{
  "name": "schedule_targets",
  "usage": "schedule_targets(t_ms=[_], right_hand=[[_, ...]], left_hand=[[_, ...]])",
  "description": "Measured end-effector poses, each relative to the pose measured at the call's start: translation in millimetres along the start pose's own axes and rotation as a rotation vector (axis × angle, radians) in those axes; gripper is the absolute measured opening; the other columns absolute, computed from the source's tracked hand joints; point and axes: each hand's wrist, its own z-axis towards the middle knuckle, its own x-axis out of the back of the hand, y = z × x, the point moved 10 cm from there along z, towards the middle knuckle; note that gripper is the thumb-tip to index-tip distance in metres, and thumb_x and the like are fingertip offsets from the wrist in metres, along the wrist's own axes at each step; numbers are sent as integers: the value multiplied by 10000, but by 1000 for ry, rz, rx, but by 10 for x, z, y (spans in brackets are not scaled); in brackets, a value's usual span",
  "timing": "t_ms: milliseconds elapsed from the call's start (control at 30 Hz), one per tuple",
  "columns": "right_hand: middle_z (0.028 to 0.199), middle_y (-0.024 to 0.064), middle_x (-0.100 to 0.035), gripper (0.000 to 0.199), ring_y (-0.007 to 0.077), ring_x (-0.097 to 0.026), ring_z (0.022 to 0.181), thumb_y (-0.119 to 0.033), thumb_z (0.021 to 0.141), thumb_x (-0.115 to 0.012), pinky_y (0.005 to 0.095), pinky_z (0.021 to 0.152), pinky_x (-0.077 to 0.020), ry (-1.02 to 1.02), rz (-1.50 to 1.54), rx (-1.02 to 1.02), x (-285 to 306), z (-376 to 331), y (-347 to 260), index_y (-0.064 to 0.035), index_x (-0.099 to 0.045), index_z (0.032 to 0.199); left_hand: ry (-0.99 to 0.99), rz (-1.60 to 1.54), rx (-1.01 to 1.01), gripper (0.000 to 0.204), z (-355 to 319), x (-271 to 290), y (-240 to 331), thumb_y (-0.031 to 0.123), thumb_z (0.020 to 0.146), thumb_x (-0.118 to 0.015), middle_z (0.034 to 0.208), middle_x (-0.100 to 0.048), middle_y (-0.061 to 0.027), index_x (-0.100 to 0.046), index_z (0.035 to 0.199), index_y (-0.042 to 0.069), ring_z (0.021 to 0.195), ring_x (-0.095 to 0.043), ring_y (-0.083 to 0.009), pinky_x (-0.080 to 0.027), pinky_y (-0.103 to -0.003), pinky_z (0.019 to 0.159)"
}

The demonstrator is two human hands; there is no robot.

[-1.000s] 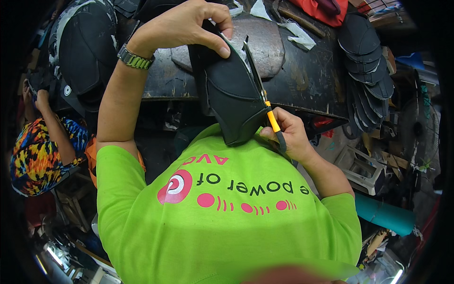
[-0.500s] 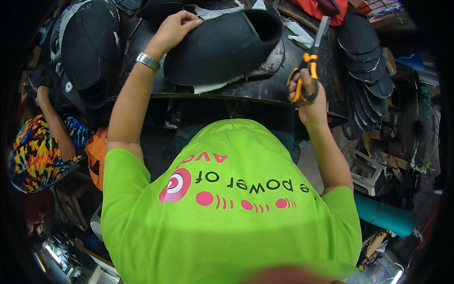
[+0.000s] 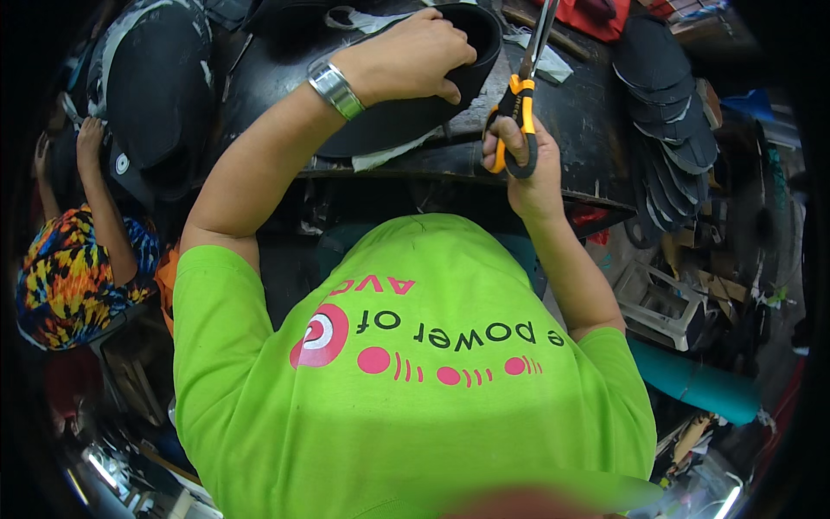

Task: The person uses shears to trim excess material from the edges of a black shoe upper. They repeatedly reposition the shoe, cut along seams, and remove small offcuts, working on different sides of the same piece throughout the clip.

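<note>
A black moulded piece [image 3: 377, 126], shaped like a shoe upper with an open end, lies on its side on the dark worktable [image 3: 596, 177]. My left hand [image 3: 411, 59] is closed on it by the opening's rim, its forearm crossing over and hiding much of the piece. A ragged white fabric edge [image 3: 393, 151] sticks out along its near side. To the right, my right hand [image 3: 527, 156] grips scissors [image 3: 522, 112] with orange and black handles. Their blades point away from me, apart from the piece.
Similar black pieces [image 3: 160, 95] lie at the left, and a stack of black curved pieces [image 3: 661, 112] stands at the right. Red cloth [image 3: 596, 17] and a white scrap [image 3: 549, 62] lie at the back. Another person's hands [image 3: 89, 143] work at far left.
My left hand has moved right, from the piece's far left edge to its open end. My right hand has brought the scissors left, closer to the piece.
</note>
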Motion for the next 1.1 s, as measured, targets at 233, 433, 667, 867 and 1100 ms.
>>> schedule_targets(t_ms=[233, 433, 667, 867, 1100], right_hand=[[960, 43, -646, 393, 107, -624, 855, -57, 763, -817, 239, 777, -506, 34, 44, 260, -80, -43, -376, -41, -571, 1069], [876, 46, -652, 327, 105, -615, 740, -94, 780, -794, 234, 695, -499, -70, 49, 231, -199, 51, -482, -17, -604, 1034], [818, 70, -626, 269, 104, -595, 662, -184, 908, -663, 233, 638, -485, -299, 137, -73, -463, -155, 30, -3, -587, 1092], [826, -2, -573, 330, 65, -551, 732, -268, 895, -739, 223, 686, -461, -298, -84, -119, -520, -272, 128, -34, -572, 1058], [737, -20, -558, 274, 39, -514, 591, -245, 903, -747, 203, 563, -418, -280, -4, -124, -542, -339, 157, -47, -576, 984]], left_hand=[[635, -211, 25, 365, -585, 688, 65, 298, 762, -837, 914, -681, -90, -693, 957, 25, 809, -654, -230, -498, -303, 728], [678, -849, 142, 382, -883, 863, -265, 147, 809, -824, 1004, -706, -63, -666, 1106, -35, 919, -647, -108, -513, -240, 825], [728, -1215, 164, 597, -1052, 522, -518, 95, 852, -782, 1234, -634, -106, -501, 1355, -62, 1107, -607, -151, -491, -286, 978], [791, -1190, 189, 580, -1018, 453, -534, 88, 847, -778, 1217, -644, -114, -510, 1338, -67, 1106, -614, -164, -492, -291, 972], [854, -1160, 197, 514, -1065, 469, -479, 68, 851, -766, 1185, -665, -110, -545, 1296, -66, 1076, -629, -164, -503, -288, 945]])
